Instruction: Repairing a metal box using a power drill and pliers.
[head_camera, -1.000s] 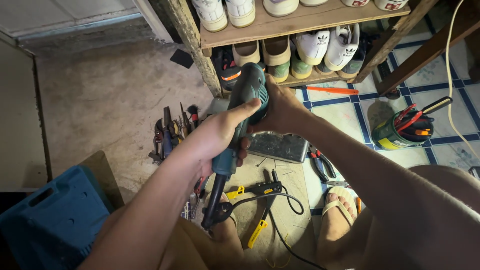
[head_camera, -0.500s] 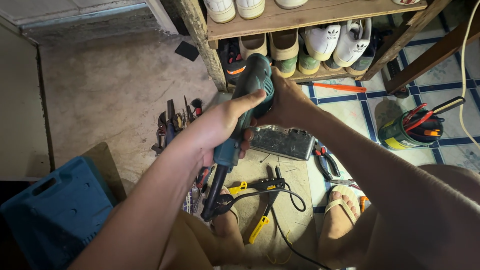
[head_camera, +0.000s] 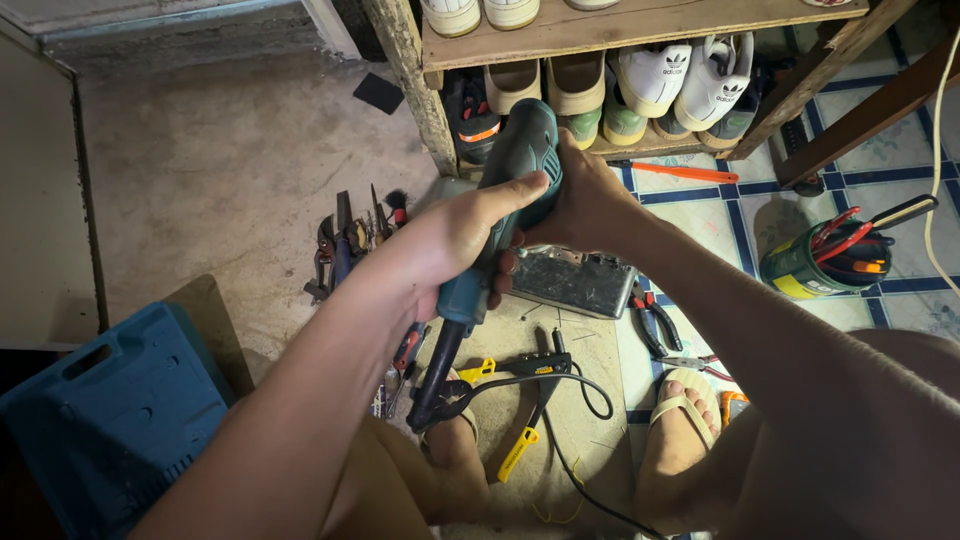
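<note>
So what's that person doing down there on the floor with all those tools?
A person is holding a teal power tool up over the floor with both hands. The left hand wraps around its body, and the right hand grips the far end near the top. Its black cord trails down between the person's sandalled feet. Underneath lie a grey metal box, pliers and other hand tools. A blue plastic case sits at the left, and a wooden shoe rack stands just ahead.
</note>
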